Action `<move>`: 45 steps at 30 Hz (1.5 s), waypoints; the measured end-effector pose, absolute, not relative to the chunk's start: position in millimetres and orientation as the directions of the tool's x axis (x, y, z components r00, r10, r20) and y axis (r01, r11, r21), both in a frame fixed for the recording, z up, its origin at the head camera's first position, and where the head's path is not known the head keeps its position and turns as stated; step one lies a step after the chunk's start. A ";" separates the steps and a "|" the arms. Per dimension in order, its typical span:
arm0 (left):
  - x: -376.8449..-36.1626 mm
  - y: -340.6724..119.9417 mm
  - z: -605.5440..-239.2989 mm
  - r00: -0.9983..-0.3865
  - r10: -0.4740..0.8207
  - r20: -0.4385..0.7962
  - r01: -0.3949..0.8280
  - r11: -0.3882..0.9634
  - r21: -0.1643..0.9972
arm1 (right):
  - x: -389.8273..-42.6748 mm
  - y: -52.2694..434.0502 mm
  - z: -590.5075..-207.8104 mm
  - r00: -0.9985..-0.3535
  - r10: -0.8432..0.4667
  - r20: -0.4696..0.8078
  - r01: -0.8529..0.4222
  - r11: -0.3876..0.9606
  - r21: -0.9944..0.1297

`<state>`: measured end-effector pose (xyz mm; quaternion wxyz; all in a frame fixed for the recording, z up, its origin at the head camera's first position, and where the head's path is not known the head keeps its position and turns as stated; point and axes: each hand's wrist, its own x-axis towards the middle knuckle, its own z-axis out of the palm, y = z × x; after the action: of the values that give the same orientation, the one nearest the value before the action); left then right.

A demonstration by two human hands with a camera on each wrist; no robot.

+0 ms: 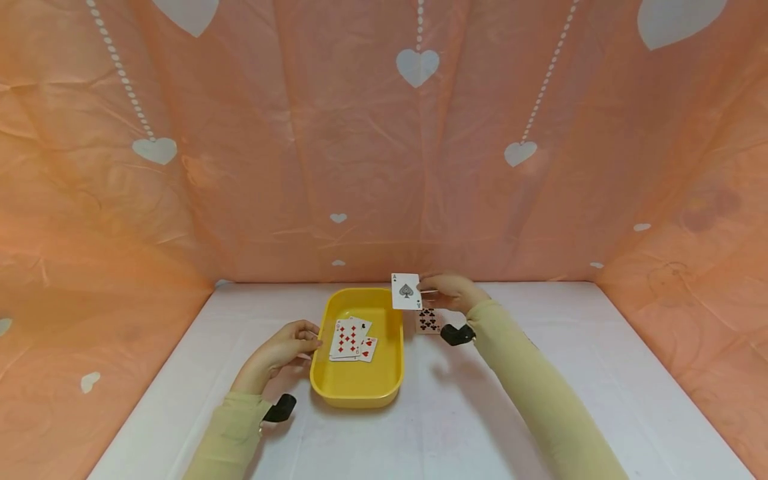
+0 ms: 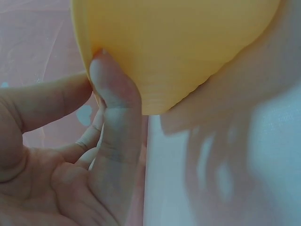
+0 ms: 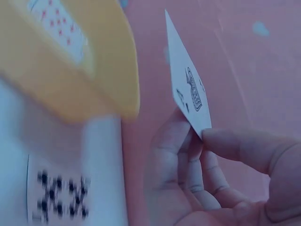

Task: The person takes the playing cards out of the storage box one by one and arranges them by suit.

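Pinched between the thumb and fingers of my right hand is an ace of spades playing card. It is held up at the far right rim of a yellow plastic tray, face visible. My left hand grips the tray's left rim; in the left wrist view its thumb and a finger squeeze the yellow wall. Inside the tray lies a small pile of cards, a diamonds card on top and a six of hearts partly under it. A clubs card lies on the table below my right hand.
A white cloth covers the table. Orange curtain with white hearts encloses the back and both sides. A black wrist device hangs below the right sleeve, and another sits by the left sleeve.
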<state>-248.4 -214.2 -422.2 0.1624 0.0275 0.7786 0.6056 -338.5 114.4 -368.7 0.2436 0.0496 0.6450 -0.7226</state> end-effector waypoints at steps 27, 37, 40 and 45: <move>-248.9 -214.2 -422.8 -0.950 0.180 -0.254 -0.187 0.322 0.928 | -348.1 206.3 -439.9 -0.910 -0.039 -0.413 0.405 0.123 -0.906; -249.9 -213.1 -422.3 -0.952 0.180 -0.249 -0.182 0.321 0.929 | -348.3 204.2 -440.0 -0.896 0.033 -0.443 0.445 0.083 -0.892; -249.5 -213.0 -422.7 -0.952 0.176 -0.249 -0.183 0.324 0.928 | -348.9 204.1 -440.9 -0.900 0.036 -0.433 0.435 0.097 -0.895; -248.6 -213.0 -422.7 -0.954 0.166 -0.251 -0.186 0.329 0.926 | -349.4 203.4 -441.9 -0.904 0.051 -0.424 0.427 0.110 -0.897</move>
<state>-248.6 -213.0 -422.7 0.1521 -0.0064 0.8009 0.5791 -349.4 203.4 -441.9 0.1457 0.1635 0.7306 -0.6467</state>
